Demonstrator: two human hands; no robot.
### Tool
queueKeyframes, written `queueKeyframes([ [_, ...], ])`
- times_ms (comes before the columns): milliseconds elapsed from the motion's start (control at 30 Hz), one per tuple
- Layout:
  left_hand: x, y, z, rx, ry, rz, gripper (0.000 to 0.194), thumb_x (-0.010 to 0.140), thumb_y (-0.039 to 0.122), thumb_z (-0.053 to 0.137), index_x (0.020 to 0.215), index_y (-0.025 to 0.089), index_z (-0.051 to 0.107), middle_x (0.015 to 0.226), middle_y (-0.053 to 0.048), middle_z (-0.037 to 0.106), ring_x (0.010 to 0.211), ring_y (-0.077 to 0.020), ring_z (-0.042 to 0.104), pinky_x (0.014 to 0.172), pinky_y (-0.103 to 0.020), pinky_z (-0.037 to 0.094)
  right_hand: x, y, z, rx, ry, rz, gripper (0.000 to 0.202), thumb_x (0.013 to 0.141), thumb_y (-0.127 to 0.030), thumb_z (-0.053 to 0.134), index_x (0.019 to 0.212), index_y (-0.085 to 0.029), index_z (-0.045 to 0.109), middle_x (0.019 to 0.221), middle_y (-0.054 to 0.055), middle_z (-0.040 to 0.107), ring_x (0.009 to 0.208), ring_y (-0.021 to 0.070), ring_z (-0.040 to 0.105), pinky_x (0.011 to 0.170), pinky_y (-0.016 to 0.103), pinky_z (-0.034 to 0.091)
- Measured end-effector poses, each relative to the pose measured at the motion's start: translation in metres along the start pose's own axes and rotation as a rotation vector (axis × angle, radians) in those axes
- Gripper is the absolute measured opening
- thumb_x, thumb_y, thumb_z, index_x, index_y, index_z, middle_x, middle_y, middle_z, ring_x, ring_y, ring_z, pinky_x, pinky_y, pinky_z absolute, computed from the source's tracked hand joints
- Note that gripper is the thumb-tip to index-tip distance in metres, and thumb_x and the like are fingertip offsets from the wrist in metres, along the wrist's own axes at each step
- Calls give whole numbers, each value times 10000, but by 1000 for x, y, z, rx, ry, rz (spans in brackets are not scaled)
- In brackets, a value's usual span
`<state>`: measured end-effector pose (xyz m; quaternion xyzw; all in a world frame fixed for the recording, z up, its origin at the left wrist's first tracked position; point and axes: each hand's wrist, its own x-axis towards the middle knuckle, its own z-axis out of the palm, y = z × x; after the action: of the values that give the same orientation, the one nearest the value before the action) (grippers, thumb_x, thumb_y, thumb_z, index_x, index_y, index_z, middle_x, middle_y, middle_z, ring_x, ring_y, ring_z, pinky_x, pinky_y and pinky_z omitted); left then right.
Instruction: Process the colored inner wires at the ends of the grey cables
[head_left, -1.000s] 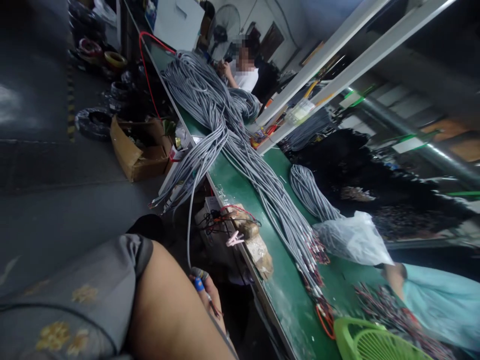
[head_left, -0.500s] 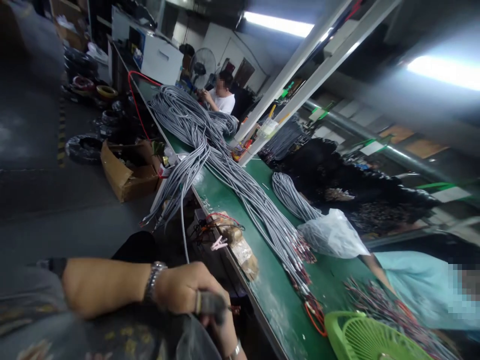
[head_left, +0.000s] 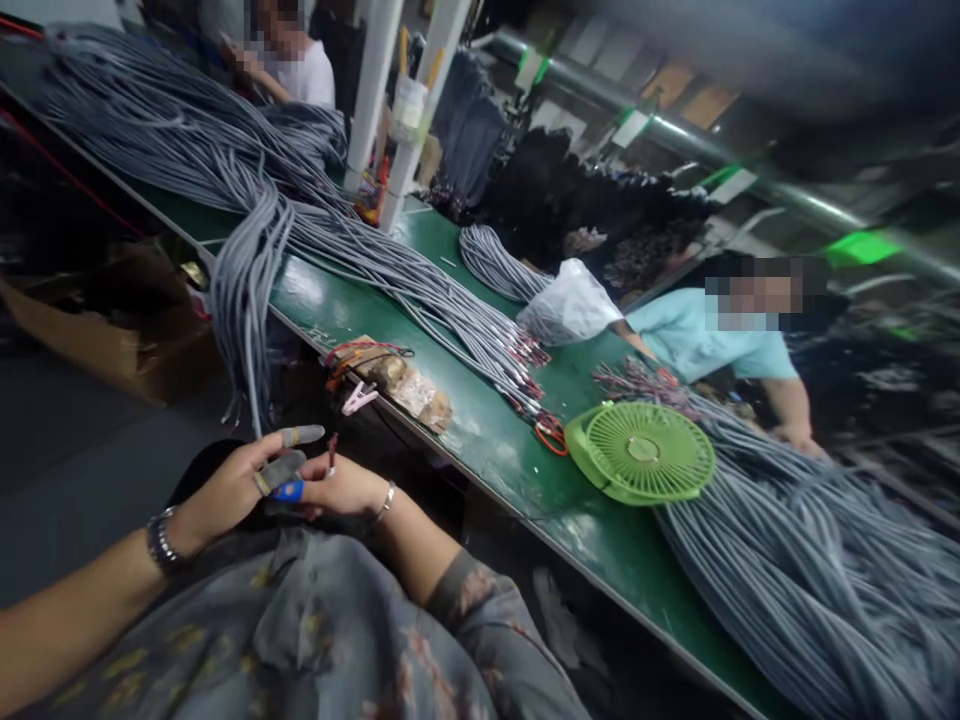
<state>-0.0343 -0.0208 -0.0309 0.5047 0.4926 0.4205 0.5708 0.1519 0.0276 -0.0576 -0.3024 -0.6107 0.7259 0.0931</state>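
Observation:
My left hand (head_left: 225, 492), with a metal watch band at the wrist, is at the front of my body. Grey finger covers (head_left: 303, 436) sit on its digits; the index finger stretches out, apart from the thumb. Touching or nearly touching it is my right hand (head_left: 349, 488), a blue wrap (head_left: 288, 491) on one digit and a bracelet on the wrist. Its fingers are closed on a cable end, whose dark red wires (head_left: 332, 452) stick up. A grey cable (head_left: 259, 418) drops from the bundle behind my left hand; its lower course is hidden.
Grey cable bundles (head_left: 390, 275) lie along the green table (head_left: 480, 440). A green fan (head_left: 641, 452), pink clip (head_left: 360, 398), taped block (head_left: 412, 390) and plastic bag (head_left: 574, 305) are on it. Two people sit beyond. A cardboard box (head_left: 112, 345) stands at left.
The view has swung right and down, bringing more of the fan and right-hand cables into sight. My left fingers have spread from a closed grip, and my right hand shows more fully.

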Motion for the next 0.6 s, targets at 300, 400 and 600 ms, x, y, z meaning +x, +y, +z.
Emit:
queueKeyframes([
  [300, 21, 5, 23, -7, -343, -169, 576, 705, 694, 984, 1020, 214, 937, 946, -103, 861, 578, -224, 715, 556, -383, 656, 10, 18, 7, 142, -4, 53, 554, 740, -542, 1056, 606, -215, 629, 573, -67, 587, 527, 101, 515, 516, 229, 508],
  [400, 27, -2, 23, 39, -302, -106, 533, 672, 705, 995, 923, 238, 938, 1009, -121, 887, 772, -300, 802, 658, -398, 699, 12, 25, 10, 203, 58, 68, 543, 728, -495, 1074, 618, -206, 628, 594, -69, 597, 538, 91, 516, 542, 225, 525],
  [600, 30, -14, 13, 41, 37, -31, 680, 583, 841, 984, 937, 261, 943, 1186, -154, 923, 1257, -436, 799, 1123, -507, 641, 3, 45, -1, 196, 175, 10, 516, 684, -512, 1094, 974, -191, 812, 936, 19, 795, 864, 189, 757, 841, 342, 666],
])
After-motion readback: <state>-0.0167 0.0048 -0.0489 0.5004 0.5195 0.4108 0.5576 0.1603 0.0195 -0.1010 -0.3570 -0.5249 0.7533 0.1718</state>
